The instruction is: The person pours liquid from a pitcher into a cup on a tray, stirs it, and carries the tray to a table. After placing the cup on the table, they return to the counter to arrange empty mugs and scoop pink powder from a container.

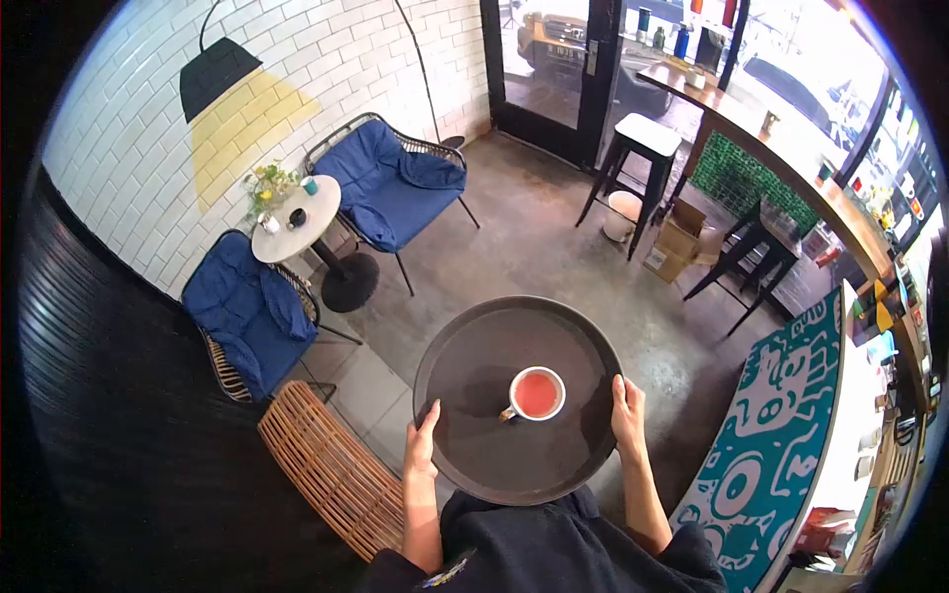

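Note:
A round dark brown serving tray (474, 346) is held level in front of my body. My left hand (421, 447) grips its left rim, thumb on top and fingers hidden beneath. On the opposite side my right hand (627, 407) clasps the rim in the same way. One white cup (537, 393) with reddish liquid stands upright on the tray, a little right of the middle. Its handle points to the lower left, and neither hand touches it.
Ahead on the left are a small round table (321, 211) with flowers and cups, and two blue-cushioned chairs (381, 183). A rattan bench (331, 465) is at my left. Black stools (633, 163), a cardboard box (675, 242) and a patterned counter (751, 455) line the right.

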{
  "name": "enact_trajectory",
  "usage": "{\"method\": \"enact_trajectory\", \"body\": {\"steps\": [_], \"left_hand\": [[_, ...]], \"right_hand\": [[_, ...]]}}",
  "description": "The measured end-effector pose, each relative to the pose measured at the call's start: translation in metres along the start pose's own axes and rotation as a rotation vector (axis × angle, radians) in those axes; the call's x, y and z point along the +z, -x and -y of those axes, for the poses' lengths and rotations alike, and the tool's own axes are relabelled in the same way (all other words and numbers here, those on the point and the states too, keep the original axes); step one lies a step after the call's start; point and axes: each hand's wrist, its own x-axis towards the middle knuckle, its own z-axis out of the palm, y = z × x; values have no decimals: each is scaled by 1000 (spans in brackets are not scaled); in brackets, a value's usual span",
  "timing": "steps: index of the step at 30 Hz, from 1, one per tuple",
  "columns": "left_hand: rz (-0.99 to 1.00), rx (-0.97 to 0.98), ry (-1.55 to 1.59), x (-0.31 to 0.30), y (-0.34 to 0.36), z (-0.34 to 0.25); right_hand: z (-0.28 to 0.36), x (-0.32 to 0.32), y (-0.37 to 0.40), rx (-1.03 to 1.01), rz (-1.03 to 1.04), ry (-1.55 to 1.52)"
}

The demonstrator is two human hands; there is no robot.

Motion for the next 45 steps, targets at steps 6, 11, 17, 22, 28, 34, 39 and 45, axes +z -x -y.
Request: {"method": "enact_trajectory", "body": {"steps": [6, 11, 17, 22, 28, 34, 39, 45], "left_hand": [[-3, -11, 32, -18, -93, -33], [-105, -54, 70, -29, -133, -72], [-149, -70, 189, -65, -204, -94], [-84, -46, 601, -87, -264, -123], [-104, 173, 798, -99, -329, -162], [-337, 135, 757, -125, -373, -185], [-425, 189, 728, -173, -417, -206], [-463, 178, 652, -243, -483, -259]], "right_hand": [[18, 73, -68, -25, 1, 3], [42, 142, -123, -60, 92, 26], [51, 243, -199, -36, 271, 49], [63, 338, -265, -3, 414, 23], [85, 456, -343, -99, 598, 22], [109, 561, -377, -80, 783, 47], [121, 643, -380, -75, 836, 26], [115, 749, -387, -53, 844, -47]]}}
